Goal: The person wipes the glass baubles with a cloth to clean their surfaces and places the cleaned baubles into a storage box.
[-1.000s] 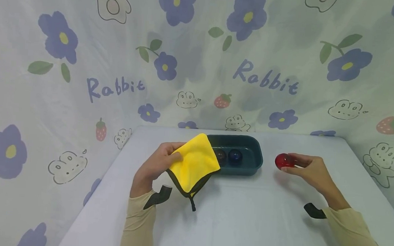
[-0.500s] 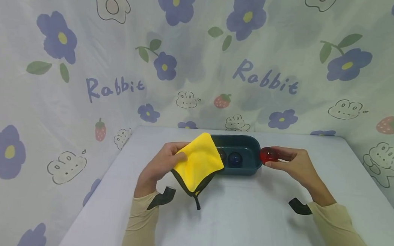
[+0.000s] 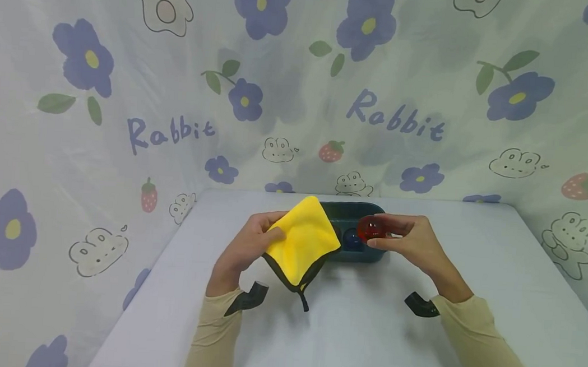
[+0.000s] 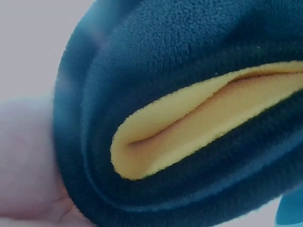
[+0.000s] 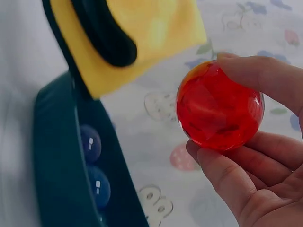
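Note:
My left hand (image 3: 247,245) grips a folded yellow cloth (image 3: 303,240) with dark edging and a dangling loop. Close up in the left wrist view, the folded cloth (image 4: 189,189) shows its dark plush side and a yellow inner fold. Between thumb and fingertips, my right hand (image 3: 416,244) pinches a clear red ball (image 3: 369,230), held above the right part of a dark teal tray (image 3: 370,256). A blue ball (image 3: 352,240) lies inside the tray. The cloth hides the tray's left part and most of a darker ball beside the blue one.
A white-covered table (image 3: 345,332) bears the tray near its back edge. Behind and at the sides hangs a curtain (image 3: 300,83) printed with flowers, rabbits and strawberries. In the right wrist view, a blue ball (image 5: 98,186) shows inside the tray wall.
My right hand has carried the red ball leftward, from the table's right side to over the tray. My left hand and the cloth have shifted slightly right.

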The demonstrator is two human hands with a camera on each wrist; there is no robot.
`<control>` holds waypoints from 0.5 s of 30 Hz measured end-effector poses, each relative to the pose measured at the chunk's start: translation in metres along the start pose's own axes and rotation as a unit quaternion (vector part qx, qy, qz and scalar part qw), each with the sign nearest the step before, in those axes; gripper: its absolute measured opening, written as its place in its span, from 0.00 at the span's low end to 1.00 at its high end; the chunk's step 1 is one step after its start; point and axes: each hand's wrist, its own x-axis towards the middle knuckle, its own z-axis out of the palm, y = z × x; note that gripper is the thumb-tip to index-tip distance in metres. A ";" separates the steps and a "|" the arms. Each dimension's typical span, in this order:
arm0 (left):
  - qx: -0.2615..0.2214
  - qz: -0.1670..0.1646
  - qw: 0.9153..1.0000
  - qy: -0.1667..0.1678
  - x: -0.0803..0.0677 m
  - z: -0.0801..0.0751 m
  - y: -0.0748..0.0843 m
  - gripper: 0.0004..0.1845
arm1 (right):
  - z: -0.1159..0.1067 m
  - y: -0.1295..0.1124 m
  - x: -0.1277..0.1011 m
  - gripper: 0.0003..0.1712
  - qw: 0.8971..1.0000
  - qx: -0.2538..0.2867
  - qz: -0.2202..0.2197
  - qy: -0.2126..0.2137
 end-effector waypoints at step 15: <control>-0.024 -0.002 0.999 0.037 0.005 0.023 0.007 0.26 | 0.033 -0.019 0.008 0.31 0.998 0.040 -0.037 -0.024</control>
